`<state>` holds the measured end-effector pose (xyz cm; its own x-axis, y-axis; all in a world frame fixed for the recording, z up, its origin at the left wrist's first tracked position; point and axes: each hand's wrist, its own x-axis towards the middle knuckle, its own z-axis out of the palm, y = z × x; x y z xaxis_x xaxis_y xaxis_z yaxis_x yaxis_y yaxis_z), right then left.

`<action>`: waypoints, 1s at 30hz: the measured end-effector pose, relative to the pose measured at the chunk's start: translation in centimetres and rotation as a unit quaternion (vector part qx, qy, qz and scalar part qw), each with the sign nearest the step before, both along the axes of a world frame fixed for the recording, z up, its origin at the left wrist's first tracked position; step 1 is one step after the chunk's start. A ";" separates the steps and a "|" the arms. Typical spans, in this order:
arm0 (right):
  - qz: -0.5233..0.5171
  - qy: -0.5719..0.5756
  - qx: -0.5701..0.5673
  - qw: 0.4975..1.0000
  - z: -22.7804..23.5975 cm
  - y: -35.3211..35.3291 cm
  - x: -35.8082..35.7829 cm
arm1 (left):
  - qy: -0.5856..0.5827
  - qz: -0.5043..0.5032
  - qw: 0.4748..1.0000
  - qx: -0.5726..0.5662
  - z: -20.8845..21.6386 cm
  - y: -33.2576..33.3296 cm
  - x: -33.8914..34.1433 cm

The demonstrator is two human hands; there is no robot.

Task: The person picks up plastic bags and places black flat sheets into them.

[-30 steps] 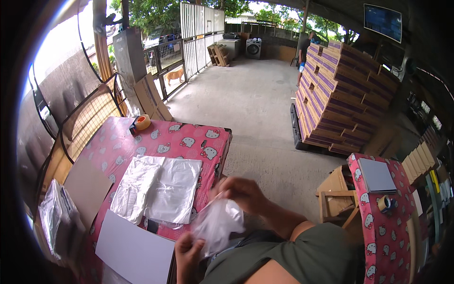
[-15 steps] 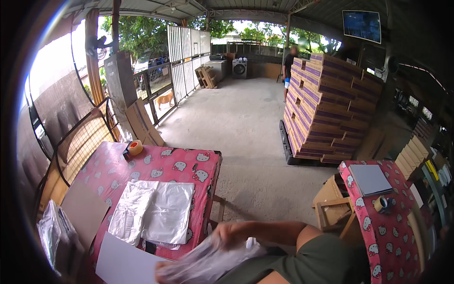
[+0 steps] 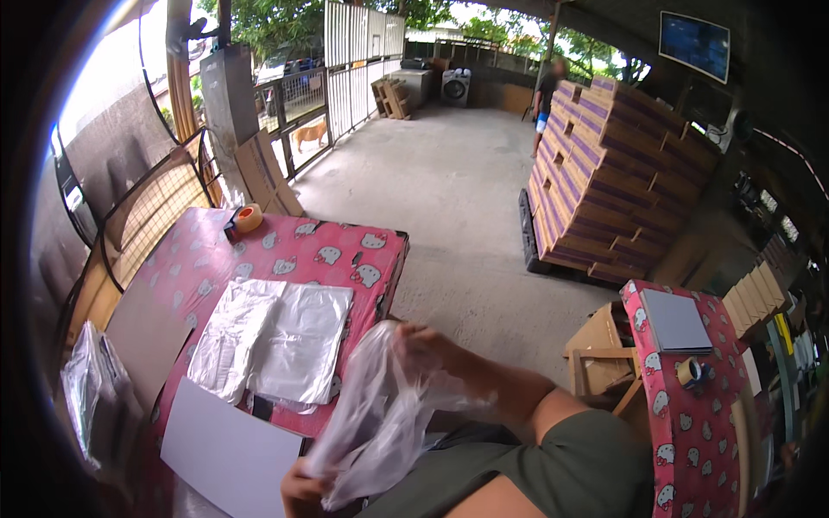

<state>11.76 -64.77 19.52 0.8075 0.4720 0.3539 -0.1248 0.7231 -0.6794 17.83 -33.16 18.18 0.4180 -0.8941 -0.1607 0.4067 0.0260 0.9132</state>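
A crumpled, translucent plastic bag [image 3: 376,423] is stretched between my two hands, in front of the pink table's near right corner. My right hand [image 3: 419,343] pinches its upper end, the arm reaching in from the right. Low down, my left hand [image 3: 304,490] grips the other end, beside a white flat sheet [image 3: 229,449]. Beyond that sheet, a stack of flat clear plastic bags [image 3: 302,341] lies on the table, with folded white plastic [image 3: 233,337] on its left side. What the bag in my hands contains, if anything, cannot be made out.
The pink patterned table [image 3: 289,237] carries a tape roll [image 3: 249,217] at its far edge. Wrapped flat packs [image 3: 95,397] stand at left. A second pink table [image 3: 682,414] holds white sheets [image 3: 675,321] and tape [image 3: 689,372]. Stacked cartons [image 3: 613,181] and a person [image 3: 546,99] are beyond.
The bag has been raised and spread wider, my right hand moving up and away from the left. The view has tilted, so the tables sit higher in the picture.
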 end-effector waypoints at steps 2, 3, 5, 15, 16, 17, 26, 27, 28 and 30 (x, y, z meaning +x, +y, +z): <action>0.030 0.030 -0.154 0.987 -0.6 1.3 -0.7 | -0.003 0.165 0.976 -0.140 -2.1 2.4 1.0; 0.065 -0.050 -0.363 0.928 0.2 1.9 -1.5 | -0.007 0.259 0.943 -0.208 -3.2 3.2 1.6; 0.082 0.003 -0.308 0.948 -0.6 2.2 -1.6 | -0.043 0.385 0.873 -0.297 -4.3 4.4 3.1; -0.084 0.184 0.083 0.976 1.1 1.3 0.9 | 0.080 0.057 0.982 0.164 1.2 2.4 -2.0; -0.028 0.217 0.122 0.968 1.0 0.8 1.4 | 0.040 0.100 0.994 -0.011 -0.9 4.0 -1.4; 0.087 0.203 0.174 0.960 -3.6 0.2 2.5 | -0.048 0.213 0.972 -0.094 -3.7 5.4 0.2; 0.009 0.058 -0.208 0.976 -0.6 1.1 1.5 | 0.049 0.337 0.887 -0.312 -4.7 6.5 0.9; -0.015 0.025 -0.204 0.978 -1.2 0.6 1.7 | 0.050 0.320 0.911 -0.256 -3.4 5.6 0.0; -0.078 0.068 -0.138 0.985 -0.9 0.4 1.5 | -0.008 0.320 0.939 -0.127 -2.0 4.7 -1.3; -0.205 0.121 -0.004 0.971 -0.3 0.3 1.3 | -0.135 0.277 0.945 0.109 0.8 2.7 -4.0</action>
<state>13.02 -64.46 19.24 0.9871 0.0957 0.1282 0.0153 0.7412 -0.6711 13.80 -30.49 18.98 0.8649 -0.4830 -0.1364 0.1369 -0.0344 0.9900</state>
